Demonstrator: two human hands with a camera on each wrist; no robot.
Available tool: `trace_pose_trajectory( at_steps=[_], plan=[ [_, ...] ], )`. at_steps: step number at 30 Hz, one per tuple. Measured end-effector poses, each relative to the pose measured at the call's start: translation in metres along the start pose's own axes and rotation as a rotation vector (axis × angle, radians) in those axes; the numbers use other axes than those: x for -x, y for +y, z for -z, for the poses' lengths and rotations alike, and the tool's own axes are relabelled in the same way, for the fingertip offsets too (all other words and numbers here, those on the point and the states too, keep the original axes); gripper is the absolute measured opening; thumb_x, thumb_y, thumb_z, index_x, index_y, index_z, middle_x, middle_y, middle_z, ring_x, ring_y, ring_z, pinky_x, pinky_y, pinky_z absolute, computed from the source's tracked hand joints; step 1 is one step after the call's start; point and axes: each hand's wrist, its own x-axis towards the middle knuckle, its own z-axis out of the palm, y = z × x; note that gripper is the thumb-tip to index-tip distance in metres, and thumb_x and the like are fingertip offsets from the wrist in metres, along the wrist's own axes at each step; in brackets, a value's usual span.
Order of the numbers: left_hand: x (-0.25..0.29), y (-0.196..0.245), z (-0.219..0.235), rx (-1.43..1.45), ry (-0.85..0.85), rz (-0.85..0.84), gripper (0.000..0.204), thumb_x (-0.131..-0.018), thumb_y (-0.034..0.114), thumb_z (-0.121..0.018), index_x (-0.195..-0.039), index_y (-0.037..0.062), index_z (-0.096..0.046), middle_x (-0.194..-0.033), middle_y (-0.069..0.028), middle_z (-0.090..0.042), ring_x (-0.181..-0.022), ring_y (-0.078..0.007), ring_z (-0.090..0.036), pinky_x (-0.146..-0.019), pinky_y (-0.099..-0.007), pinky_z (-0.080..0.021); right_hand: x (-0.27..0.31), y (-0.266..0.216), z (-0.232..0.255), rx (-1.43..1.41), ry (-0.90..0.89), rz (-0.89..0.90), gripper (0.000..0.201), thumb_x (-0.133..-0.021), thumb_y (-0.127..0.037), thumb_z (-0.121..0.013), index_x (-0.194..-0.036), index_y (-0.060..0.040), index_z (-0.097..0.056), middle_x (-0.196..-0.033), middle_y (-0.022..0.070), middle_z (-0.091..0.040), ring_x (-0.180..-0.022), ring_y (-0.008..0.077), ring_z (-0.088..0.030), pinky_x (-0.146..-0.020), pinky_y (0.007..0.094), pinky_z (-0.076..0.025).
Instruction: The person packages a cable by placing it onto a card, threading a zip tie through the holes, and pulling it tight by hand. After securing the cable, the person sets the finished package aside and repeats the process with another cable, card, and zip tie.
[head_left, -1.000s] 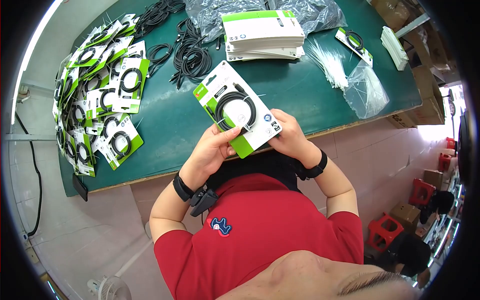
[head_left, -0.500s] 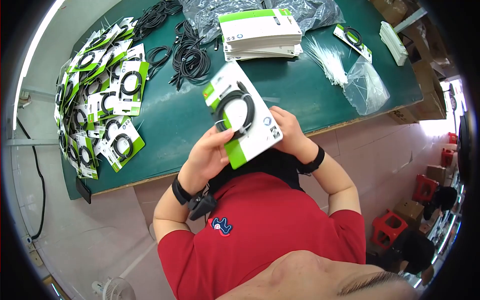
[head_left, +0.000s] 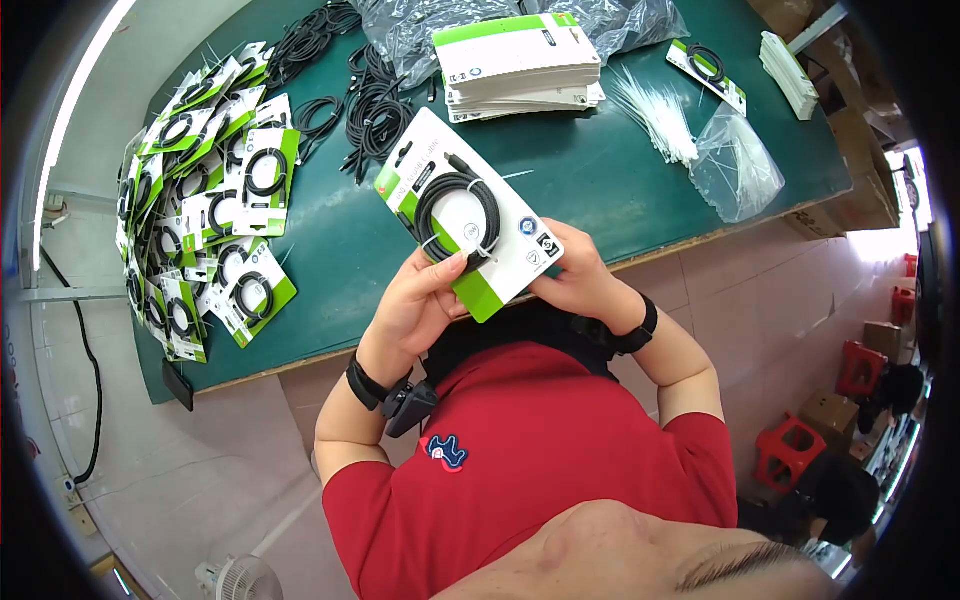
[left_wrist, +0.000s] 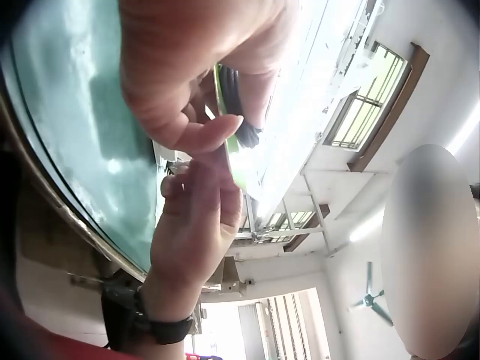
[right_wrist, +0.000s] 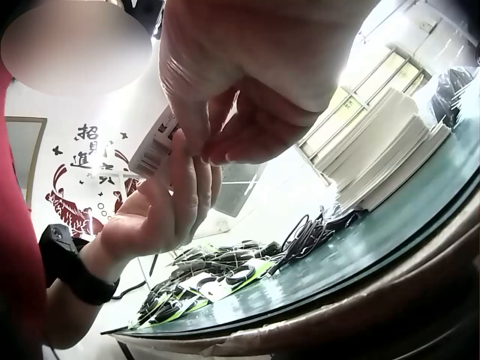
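Observation:
A white and green card (head_left: 510, 225) with a coiled black cable (head_left: 483, 222) on its front is held over the table's front edge, tilted. The left hand (head_left: 418, 305) pinches its lower left side, thumb on the front beside the coil. At the card's lower right edge, the right hand (head_left: 582, 272) grips with its fingers behind. White ties loop round the coil. The left wrist view shows the left hand (left_wrist: 202, 67) at the card's green edge, the right hand (left_wrist: 191, 232) close below. In the right wrist view the right hand (right_wrist: 255, 82) covers much of the card (right_wrist: 155, 144).
Carded cables (head_left: 265, 172) pile up at the table's left. Loose black cables (head_left: 380, 118), a stack of cards (head_left: 520, 62) and plastic bags (head_left: 640, 22) lie at the back. White ties (head_left: 655, 120), a clear bag (head_left: 735, 165) and one carded cable (head_left: 706, 70) are on the right.
The card tipped briefly and now faces upward again, a little further left than half a second ago. Both hands have kept hold of it. The head view has shifted slightly.

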Motion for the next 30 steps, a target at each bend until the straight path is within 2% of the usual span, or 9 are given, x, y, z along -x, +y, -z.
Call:
trace_pose_trajectory(
  at_steps=[6,9,14,17,19,21,26,29,30],
  plan=[
    [-0.001,-0.003,-0.003,-0.029,0.054,0.025,0.033,-0.095,0.011,-0.063,-0.125,0.0036,-0.053,-0.106,-0.0052,-0.065,-0.072,-0.0088,-0.059,-0.051,-0.0211,-0.038,0.004,0.002,0.002,-0.009,-0.001,-0.002,0.033,-0.071,0.004,-0.071,-0.103,0.0011,-0.067,-0.105,0.0161,-0.068,-0.092,0.034,-0.067,-0.078,0.0385,-0.053],
    [0.0,-0.003,-0.003,0.0,0.048,0.045,0.034,-0.094,0.011,-0.063,-0.126,0.0032,-0.053,-0.106,-0.0052,-0.065,-0.073,-0.0083,-0.059,-0.051,-0.0208,-0.038,0.005,0.006,0.003,0.208,-0.044,0.171,0.032,-0.067,0.002,-0.074,-0.098,0.0021,-0.066,-0.102,0.0167,-0.067,-0.089,0.0338,-0.067,-0.074,0.0395,-0.053],
    [-0.001,-0.005,0.003,0.038,-0.005,0.07,0.035,-0.093,0.01,-0.063,-0.126,0.0025,-0.053,-0.106,-0.0056,-0.066,-0.075,-0.0076,-0.06,-0.05,-0.0202,-0.037,0.012,0.018,0.007,0.312,-0.058,0.183,0.032,-0.065,-0.001,-0.075,-0.095,0.0025,-0.065,-0.1,0.0171,-0.066,-0.086,0.0332,-0.066,-0.072,0.0391,-0.053],
    [0.002,-0.005,-0.004,-0.01,0.048,0.037,0.035,-0.092,0.01,-0.064,-0.125,0.0025,-0.054,-0.106,-0.0057,-0.066,-0.075,-0.0072,-0.06,-0.05,-0.0199,-0.037,0.004,0.018,0.008,0.272,-0.048,0.105,0.025,-0.067,0.003,-0.071,-0.09,0.0001,-0.065,-0.088,0.0144,-0.062,-0.077,0.0324,-0.061,-0.068,0.0387,-0.051],
    [0.003,-0.006,-0.012,-0.086,0.152,0.003,0.035,-0.092,0.009,-0.064,-0.125,0.0026,-0.054,-0.105,-0.0056,-0.067,-0.075,-0.0069,-0.06,-0.051,-0.0197,-0.037,0.006,0.018,0.005,0.208,-0.035,0.084,0.024,-0.068,0.003,-0.071,-0.091,-0.0002,-0.065,-0.09,0.0143,-0.063,-0.078,0.0319,-0.062,-0.069,0.0381,-0.052],
    [0.002,-0.008,-0.011,-0.116,0.161,-0.013,0.034,-0.092,0.009,-0.064,-0.124,0.0026,-0.055,-0.104,-0.0054,-0.067,-0.075,-0.0069,-0.06,-0.051,-0.0196,-0.037,0.007,0.018,0.003,0.082,-0.026,0.046,0.024,-0.07,0.003,-0.071,-0.093,-0.0008,-0.066,-0.092,0.0142,-0.064,-0.081,0.0308,-0.062,-0.071,0.0369,-0.052],
    [-0.002,-0.008,-0.001,-0.234,0.195,-0.082,0.032,-0.092,0.009,-0.066,-0.121,0.0034,-0.056,-0.104,-0.0046,-0.067,-0.075,-0.0068,-0.06,-0.052,-0.0194,-0.038,-0.007,0.01,0.031,0.18,0.03,-0.115,0.027,-0.073,0.003,-0.073,-0.099,-0.0038,-0.069,-0.095,0.0125,-0.065,-0.082,0.028,-0.064,-0.072,0.0327,-0.053],
    [-0.005,-0.009,-0.005,-0.258,0.211,-0.104,0.031,-0.092,0.01,-0.067,-0.12,0.0041,-0.057,-0.104,-0.0041,-0.067,-0.075,-0.0063,-0.06,-0.053,-0.0192,-0.039,-0.019,-0.011,0.043,0.382,0.142,0.148,0.029,-0.072,0.004,-0.074,-0.098,-0.0047,-0.069,-0.097,0.0109,-0.065,-0.082,0.026,-0.064,-0.07,0.0332,-0.053],
    [-0.006,-0.009,-0.009,-0.262,0.218,-0.107,0.03,-0.092,0.01,-0.068,-0.119,0.0044,-0.058,-0.104,-0.0039,-0.067,-0.075,-0.0059,-0.06,-0.053,-0.019,-0.04,-0.02,-0.017,0.04,0.385,0.142,0.146,0.029,-0.072,0.004,-0.074,-0.098,-0.0047,-0.069,-0.097,0.0109,-0.065,-0.082,0.026,-0.064,-0.07,0.0332,-0.053]
  ],
)
